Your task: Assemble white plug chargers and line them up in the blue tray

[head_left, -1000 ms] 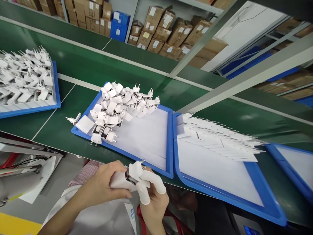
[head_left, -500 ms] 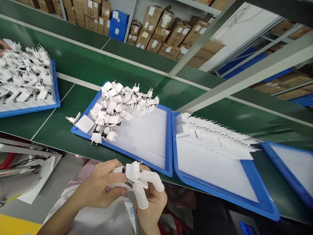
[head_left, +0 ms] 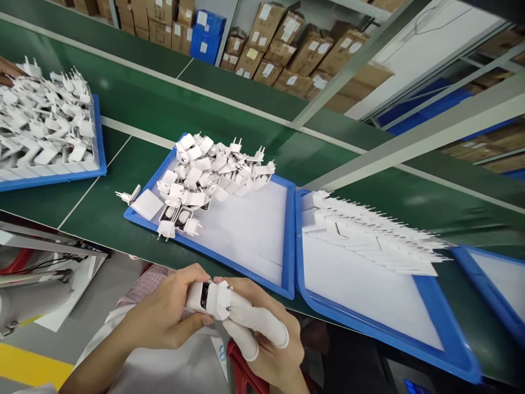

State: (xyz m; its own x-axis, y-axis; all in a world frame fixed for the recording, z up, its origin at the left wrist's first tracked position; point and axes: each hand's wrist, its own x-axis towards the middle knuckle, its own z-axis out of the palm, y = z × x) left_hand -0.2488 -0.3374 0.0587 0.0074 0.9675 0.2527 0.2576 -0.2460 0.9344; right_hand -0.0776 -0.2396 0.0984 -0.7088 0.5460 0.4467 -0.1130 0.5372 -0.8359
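Between my two hands is a white plug adapter, its pin end towards the right and a dark gap between housing and pin part. My left hand grips the housing with thumb and fingers. My right hand, with white finger cots on two fingers, holds the pin part. Beyond them, a blue-rimmed tray carries a heap of white adapters with open housings. To its right, another blue tray holds overlapping rows of white adapters, pins pointing away to the right.
A full tray of adapters stands at the left, with a person's hand at its far edge. One more blue tray is at the right. A slanting metal post rises behind the trays. Cartons fill shelves beyond.
The adapter in my hands has turned, and its housing and dark gap show more clearly. My right hand has shifted right and rolled over. The whole view has moved slightly.
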